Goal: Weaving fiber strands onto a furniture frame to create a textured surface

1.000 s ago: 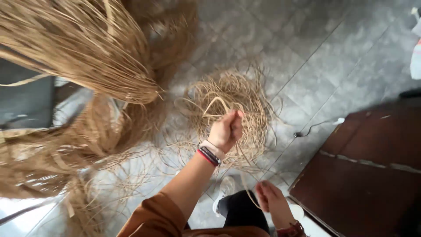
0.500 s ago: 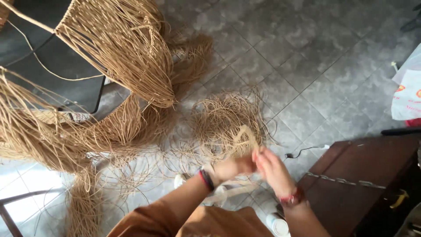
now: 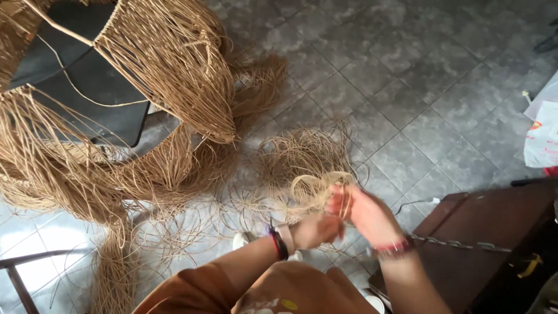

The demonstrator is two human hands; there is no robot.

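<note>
My right hand grips a small looped bunch of tan rattan strands low in the middle of the view. My left hand is blurred just below and left of it, fingers curled at the same strands. A loose tangled coil of the strands lies on the grey tiled floor just beyond both hands. A large woven fringe of the same strands hangs at the upper left.
More long strands spread over the floor at left, over a dark chair seat. A dark brown wooden piece with a chain sits at the right. A white plastic bag lies at the far right edge.
My right hand has come up from near my lap to meet my left hand at the strands. A looped bunch has been lifted off the coil. The view has tilted.
</note>
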